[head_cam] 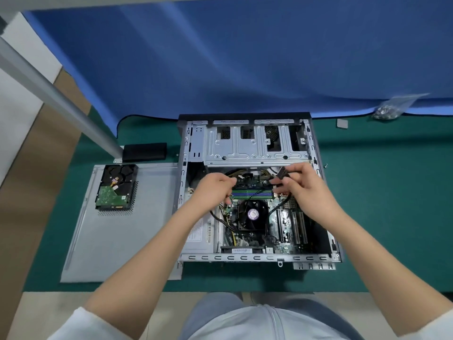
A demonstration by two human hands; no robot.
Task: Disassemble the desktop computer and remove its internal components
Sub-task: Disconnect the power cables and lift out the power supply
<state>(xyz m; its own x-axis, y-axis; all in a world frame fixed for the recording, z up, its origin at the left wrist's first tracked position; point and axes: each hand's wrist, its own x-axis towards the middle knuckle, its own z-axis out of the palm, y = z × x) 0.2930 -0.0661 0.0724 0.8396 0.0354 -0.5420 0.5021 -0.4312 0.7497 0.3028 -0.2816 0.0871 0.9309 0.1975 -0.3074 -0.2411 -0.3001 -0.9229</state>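
The open desktop case (259, 257) lies on its side on the green mat. Inside are the motherboard (286, 231), a black CPU fan (252, 215), green memory sticks (252, 192) and a grey power supply (198, 231). An empty metal drive cage (255, 143) fills the far half. My right hand (304, 185) pinches a black cable connector (283, 173) above the memory sticks. My left hand (215, 190) is curled over black cables (215, 215) at the board's left edge, fingertips closed; what they grip is hidden.
The removed grey side panel (115, 231) lies left of the case with a hard drive (116, 186) on it. A black block (144, 151) sits behind the panel. A bag of screws (389, 109) and a small grey square (342, 123) lie far right. A loose screw (326, 165) rests beside the case.
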